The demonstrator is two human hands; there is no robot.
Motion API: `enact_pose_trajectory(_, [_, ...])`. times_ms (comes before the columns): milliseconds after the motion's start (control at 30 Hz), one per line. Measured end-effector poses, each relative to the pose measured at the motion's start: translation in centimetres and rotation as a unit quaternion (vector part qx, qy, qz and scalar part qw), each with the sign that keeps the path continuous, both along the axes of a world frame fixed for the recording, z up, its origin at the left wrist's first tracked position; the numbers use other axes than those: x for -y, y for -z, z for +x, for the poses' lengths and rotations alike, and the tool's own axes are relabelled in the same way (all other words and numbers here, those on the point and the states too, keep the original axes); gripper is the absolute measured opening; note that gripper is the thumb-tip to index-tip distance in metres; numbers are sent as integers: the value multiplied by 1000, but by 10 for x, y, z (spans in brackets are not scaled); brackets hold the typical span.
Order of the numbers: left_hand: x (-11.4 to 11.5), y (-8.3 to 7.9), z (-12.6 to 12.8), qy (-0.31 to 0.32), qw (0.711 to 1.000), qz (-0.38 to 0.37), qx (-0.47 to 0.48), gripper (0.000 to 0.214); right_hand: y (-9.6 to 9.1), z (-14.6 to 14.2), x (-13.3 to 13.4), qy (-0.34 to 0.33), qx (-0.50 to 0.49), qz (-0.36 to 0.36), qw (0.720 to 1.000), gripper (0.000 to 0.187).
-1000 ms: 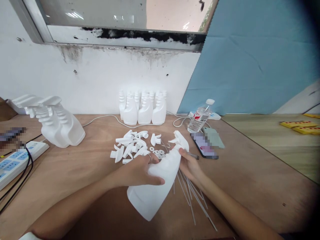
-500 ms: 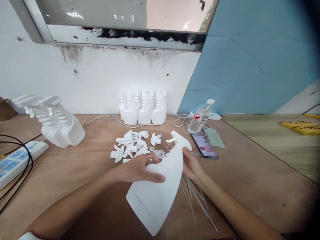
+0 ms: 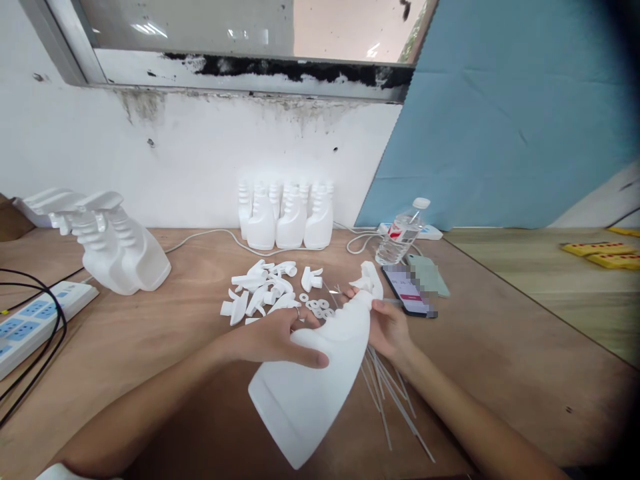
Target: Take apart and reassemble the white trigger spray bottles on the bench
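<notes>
A white spray bottle lies tilted between my hands, its base toward me and its trigger head pointing away. My left hand is closed around the bottle's body, thumb across the top. At the neck, just below the trigger head, the fingers of my right hand are closed around the collar. Loose white trigger heads lie in a pile beyond my left hand. Beside them are several small white washers. Thin clear tubes lie under and beside my right wrist.
Several headless white bottles stand by the wall. At left are two bottles fitted with trigger heads, a power strip and black cables. A water bottle and a phone are at right.
The trigger head has turned about the neck, its nozzle now facing more away from me. The bottle has shifted slightly, and my right hand has moved a little at the collar.
</notes>
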State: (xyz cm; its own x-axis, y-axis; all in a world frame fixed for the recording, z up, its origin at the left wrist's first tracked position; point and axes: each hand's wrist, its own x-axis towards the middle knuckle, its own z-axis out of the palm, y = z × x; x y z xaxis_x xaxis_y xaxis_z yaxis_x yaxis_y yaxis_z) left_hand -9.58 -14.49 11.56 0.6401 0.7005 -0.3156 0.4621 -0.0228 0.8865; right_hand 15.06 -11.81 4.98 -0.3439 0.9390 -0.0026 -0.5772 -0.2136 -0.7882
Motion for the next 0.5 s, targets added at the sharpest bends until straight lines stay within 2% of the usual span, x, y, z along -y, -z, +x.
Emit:
enact_pose_trajectory(167, [1,1,-1,-6,1000,-1,7,65,1,-1,-1,-19,6,4,1000,40])
enact_pose_trajectory(267, [1,-1,-2,-8,1000,-12,10,62,3,0,-2,-7,15,2,1000,41])
enact_pose_trajectory(333, [0,-4,-2,-12,999,-46,24,61,3,0,-2,6,19,3,1000,43])
enact_pose_trajectory(433, [-4,-8,-3,-23,986,-153,69,60,0,1,1,23,15,9,1000,49])
enact_pose_trajectory(500, [-4,-9,-5,-41,977,-182,101,55,-2,1,3,31,2,19,999,50])
